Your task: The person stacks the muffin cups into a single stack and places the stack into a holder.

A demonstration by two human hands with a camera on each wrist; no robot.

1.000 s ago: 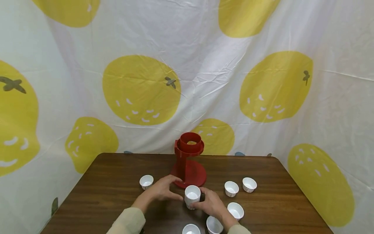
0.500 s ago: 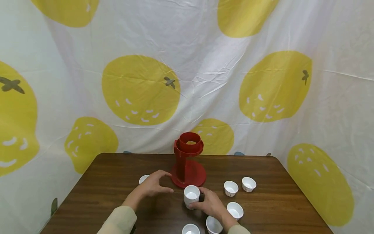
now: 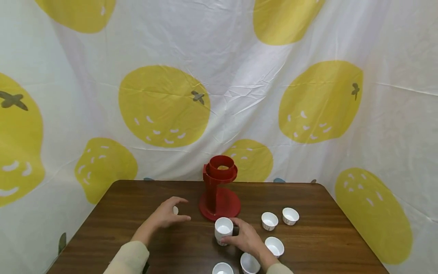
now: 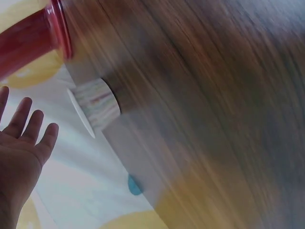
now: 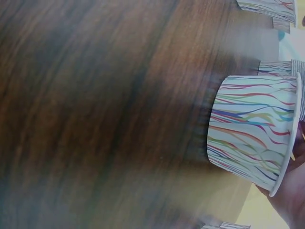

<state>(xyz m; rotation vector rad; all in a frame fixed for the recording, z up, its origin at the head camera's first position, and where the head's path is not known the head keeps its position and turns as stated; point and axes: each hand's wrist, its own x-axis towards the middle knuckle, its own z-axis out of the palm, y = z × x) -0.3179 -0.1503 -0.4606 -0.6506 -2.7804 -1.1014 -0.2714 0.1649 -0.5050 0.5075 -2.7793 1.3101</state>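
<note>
My right hand (image 3: 244, 238) holds a stack of white paper cups (image 3: 222, 235) by its side, thumb in front, at the middle of the table. In the right wrist view the stack (image 5: 275, 68) shows a striped lower part and a ridged upper part, half hidden behind a nearer cup (image 5: 252, 129) with coloured wavy lines. My left hand (image 3: 167, 214) hovers to the left of the stack, holding nothing, thumb and fingers spread apart. Behind it, a single paper cup (image 3: 176, 210) is mostly hidden; the left wrist view shows this cup (image 4: 97, 105) upright beyond the fingers.
A red stand (image 3: 212, 194) with a ring-shaped holder on top and a round base stands behind the stack. Several more paper cups, such as one at the back right (image 3: 291, 217) and one at the front (image 3: 223, 269), sit on the wooden table (image 3: 308, 247). A lemon-print cloth (image 3: 239, 114) hangs behind.
My left hand has drawn away from the stack to the left, now covering most of the single cup there. My right hand keeps its hold on the stack in the same place.
</note>
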